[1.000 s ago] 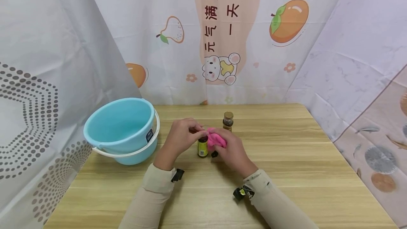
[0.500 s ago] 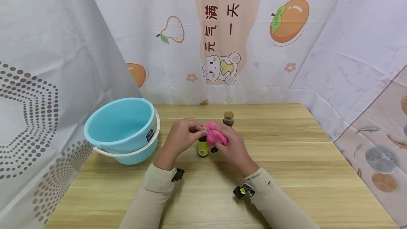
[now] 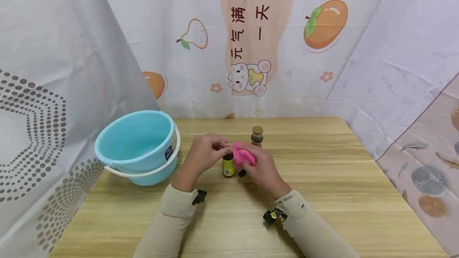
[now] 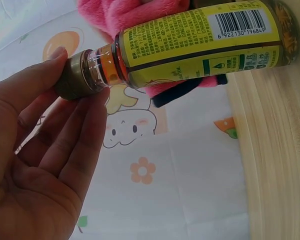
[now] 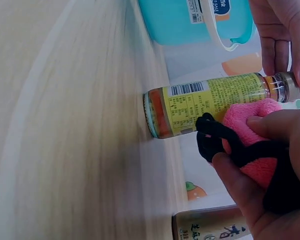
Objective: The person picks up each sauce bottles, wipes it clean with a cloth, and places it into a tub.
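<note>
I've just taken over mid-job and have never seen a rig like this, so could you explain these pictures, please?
There is no robot: you're seeing a person's two bare hands. The wide picture comes from a camera on the head, looking forward and down. The other two come from cameras on the left and right wrists, so things there look turned sideways.

The left hand pinches the cap of an upright yellow-labelled bottle. The right hand holds a bunched pink cloth with black trim beside that bottle; how firmly it presses, if at all, I can't tell.

On the wooden table there is also a second bottle with a gold cap, partly hidden behind the right hand, and a light-blue bucket off to the left.
</note>
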Tool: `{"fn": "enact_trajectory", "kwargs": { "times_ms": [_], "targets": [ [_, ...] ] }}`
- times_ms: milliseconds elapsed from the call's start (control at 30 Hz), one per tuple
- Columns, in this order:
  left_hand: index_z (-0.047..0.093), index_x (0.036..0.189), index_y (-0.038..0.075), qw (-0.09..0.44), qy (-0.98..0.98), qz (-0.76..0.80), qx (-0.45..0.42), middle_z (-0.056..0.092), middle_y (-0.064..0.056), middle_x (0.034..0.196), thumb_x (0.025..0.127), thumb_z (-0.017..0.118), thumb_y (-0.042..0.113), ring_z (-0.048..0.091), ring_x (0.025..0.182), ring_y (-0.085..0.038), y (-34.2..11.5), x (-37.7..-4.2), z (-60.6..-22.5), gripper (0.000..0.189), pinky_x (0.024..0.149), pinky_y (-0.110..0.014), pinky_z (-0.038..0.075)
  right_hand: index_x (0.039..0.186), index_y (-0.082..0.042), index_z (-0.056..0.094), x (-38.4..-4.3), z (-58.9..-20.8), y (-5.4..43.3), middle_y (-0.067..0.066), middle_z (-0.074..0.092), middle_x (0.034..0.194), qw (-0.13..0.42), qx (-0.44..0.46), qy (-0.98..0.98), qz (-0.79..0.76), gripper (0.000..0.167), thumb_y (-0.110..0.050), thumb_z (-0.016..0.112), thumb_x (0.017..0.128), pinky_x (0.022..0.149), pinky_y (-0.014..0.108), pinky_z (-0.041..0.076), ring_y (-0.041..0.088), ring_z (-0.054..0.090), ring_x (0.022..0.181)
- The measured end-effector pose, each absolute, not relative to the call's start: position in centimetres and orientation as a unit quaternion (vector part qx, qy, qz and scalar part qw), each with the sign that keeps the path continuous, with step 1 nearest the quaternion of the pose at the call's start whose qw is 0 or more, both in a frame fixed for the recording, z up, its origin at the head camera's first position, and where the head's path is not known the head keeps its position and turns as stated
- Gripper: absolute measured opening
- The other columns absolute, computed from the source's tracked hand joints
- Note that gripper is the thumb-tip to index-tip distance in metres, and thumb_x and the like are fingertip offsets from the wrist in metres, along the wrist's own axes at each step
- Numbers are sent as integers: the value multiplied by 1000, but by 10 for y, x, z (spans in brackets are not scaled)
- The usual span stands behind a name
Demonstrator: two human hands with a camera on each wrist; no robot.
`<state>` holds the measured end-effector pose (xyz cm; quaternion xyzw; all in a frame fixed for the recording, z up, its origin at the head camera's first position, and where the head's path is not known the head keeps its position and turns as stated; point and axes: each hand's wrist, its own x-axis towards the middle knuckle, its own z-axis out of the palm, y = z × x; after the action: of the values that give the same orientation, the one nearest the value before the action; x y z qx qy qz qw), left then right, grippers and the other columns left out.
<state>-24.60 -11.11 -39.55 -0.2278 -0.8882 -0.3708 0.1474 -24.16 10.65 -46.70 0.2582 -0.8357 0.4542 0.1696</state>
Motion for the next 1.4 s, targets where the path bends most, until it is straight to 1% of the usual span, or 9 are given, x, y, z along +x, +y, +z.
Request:
{"fn": "enact_trajectory", "kwargs": {
  "times_ms": [100, 200, 367, 500, 567, 833, 1000, 1400],
  "targets": [
    [81, 84, 16, 150, -889, -368, -228, 77, 3, 95, 87, 85, 24, 72, 82, -8, -111, -246, -396, 10, 75, -25, 62, 129, -25, 72, -242, -470, 106, -3, 70, 132, 148, 241, -849, 447, 47, -7, 82, 87, 88, 31, 60, 14, 68, 110],
    [80, 86, 17, 150, -888, -370, -226, 76, 5, 92, 87, 86, 23, 70, 80, -6, -112, -247, -397, 8, 74, -25, 62, 127, -27, 72, -242, -474, 106, -5, 71, 130, 131, 231, -859, 437, 45, -7, 82, 88, 84, 29, 60, 11, 66, 103],
    [79, 93, 16, 150, -889, -365, -234, 74, 6, 88, 88, 85, 23, 68, 78, -4, -113, -247, -396, 11, 73, -24, 61, 127, -26, 72, -242, -478, 107, -6, 71, 127, 118, 224, -867, 429, 44, -8, 81, 89, 84, 29, 59, 11, 65, 101],
    [79, 101, 13, 149, -891, -358, -236, 75, 4, 90, 88, 85, 24, 69, 79, -7, -112, -247, -396, 18, 73, -25, 61, 130, -24, 72, -242, -480, 107, -3, 71, 129, 111, 225, -870, 424, 46, -6, 80, 88, 84, 29, 59, 11, 66, 102],
    [80, 103, 13, 145, -893, -356, -234, 76, 3, 92, 88, 85, 25, 70, 81, -7, -112, -247, -395, 20, 74, -25, 61, 131, -24, 71, -243, -481, 107, -3, 71, 130, 109, 228, -873, 417, 47, -6, 80, 88, 86, 28, 59, 10, 67, 103],
    [81, 104, 13, 137, -896, -354, -232, 77, 0, 98, 88, 85, 24, 72, 81, -7, -111, -247, -395, 20, 74, -24, 62, 132, -27, 70, -243, -482, 108, -5, 72, 124, 86, 223, -879, 413, 54, -4, 83, 85, 85, 30, 58, 8, 66, 97],
    [81, 104, 13, 140, -895, -351, -236, 77, 0, 100, 88, 85, 24, 72, 81, -8, -110, -247, -395, 20, 73, -23, 61, 133, -27, 70, -243, -482, 109, -5, 72, 125, 88, 220, -882, 408, 55, -4, 83, 85, 87, 31, 58, 8, 66, 101],
    [81, 104, 13, 141, -897, -346, -238, 76, 0, 98, 88, 85, 26, 72, 81, -8, -109, -249, -397, 22, 74, -24, 61, 129, -26, 71, -242, -474, 109, -5, 70, 125, 115, 232, -879, 402, 47, -6, 81, 88, 87, 31, 59, 10, 66, 103]
  ]
}}
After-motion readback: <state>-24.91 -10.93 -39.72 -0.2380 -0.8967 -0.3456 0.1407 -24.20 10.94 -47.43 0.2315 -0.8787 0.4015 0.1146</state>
